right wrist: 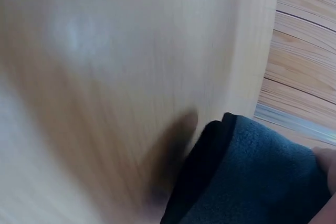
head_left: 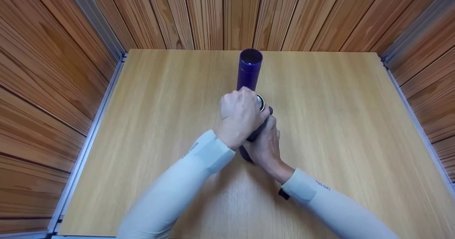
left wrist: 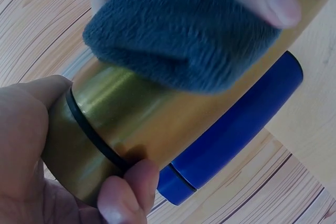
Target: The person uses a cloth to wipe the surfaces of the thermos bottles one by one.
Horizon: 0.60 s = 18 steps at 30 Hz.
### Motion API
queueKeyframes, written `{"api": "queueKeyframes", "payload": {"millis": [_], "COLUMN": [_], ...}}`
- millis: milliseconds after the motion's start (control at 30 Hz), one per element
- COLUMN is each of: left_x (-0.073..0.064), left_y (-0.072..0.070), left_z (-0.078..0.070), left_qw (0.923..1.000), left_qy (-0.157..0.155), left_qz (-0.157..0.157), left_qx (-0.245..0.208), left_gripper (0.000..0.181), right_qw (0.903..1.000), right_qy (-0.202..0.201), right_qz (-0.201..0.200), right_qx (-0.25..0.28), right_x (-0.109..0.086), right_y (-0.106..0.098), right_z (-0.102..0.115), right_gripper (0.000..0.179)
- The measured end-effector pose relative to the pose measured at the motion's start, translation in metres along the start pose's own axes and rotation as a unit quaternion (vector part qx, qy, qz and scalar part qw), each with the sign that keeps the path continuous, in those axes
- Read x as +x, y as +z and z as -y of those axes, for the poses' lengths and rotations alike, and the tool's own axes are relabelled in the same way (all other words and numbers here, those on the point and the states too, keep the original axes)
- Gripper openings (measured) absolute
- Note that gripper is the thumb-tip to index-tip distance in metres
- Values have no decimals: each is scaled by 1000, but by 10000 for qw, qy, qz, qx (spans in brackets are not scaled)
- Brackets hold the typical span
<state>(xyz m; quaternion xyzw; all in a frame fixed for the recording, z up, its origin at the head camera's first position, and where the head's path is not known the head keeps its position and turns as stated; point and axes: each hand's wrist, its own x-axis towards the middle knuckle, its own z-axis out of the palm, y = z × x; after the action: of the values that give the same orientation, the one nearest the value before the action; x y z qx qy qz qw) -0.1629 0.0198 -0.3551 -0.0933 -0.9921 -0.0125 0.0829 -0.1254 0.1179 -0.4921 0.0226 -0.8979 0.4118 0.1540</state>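
A gold flask (left wrist: 152, 114) with a dark ring near one end is held at that end by my left hand (head_left: 239, 112), thumb on one side and fingers on the other. My right hand (head_left: 265, 143) grips a dark blue-grey plush cloth (left wrist: 184, 30), which lies against the flask's side. In the right wrist view, the folded cloth (right wrist: 262, 177) hangs over the table. From above, my hands mostly hide the flask; only its round end (head_left: 261, 102) shows by my left hand.
A purple-blue flask (head_left: 248, 76) stands upright on the wooden table (head_left: 170, 100), just beyond my hands. Wood-plank walls (head_left: 42, 54) with metal edge rails enclose the table at the back and sides.
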Motion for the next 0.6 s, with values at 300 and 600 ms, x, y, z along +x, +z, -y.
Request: {"api": "queueKeyframes", "payload": {"millis": [300,600], "left_x": [-1,-1], "left_y": [3,1], "left_z": [-3,-1], "left_qw": [10000,9999], "left_qy": [-51,-124], "left_qz": [-24,-38], "left_qx": [50,12], "left_gripper": [52,56], "right_qw": [9961,9887], "right_qy": [567,598], "right_qz": [498,794], "right_qx": [448,1126], "right_x": [-12,-20], "right_y": [-8,-8], "right_z": [-10,-2], "right_gripper": [76,82]}}
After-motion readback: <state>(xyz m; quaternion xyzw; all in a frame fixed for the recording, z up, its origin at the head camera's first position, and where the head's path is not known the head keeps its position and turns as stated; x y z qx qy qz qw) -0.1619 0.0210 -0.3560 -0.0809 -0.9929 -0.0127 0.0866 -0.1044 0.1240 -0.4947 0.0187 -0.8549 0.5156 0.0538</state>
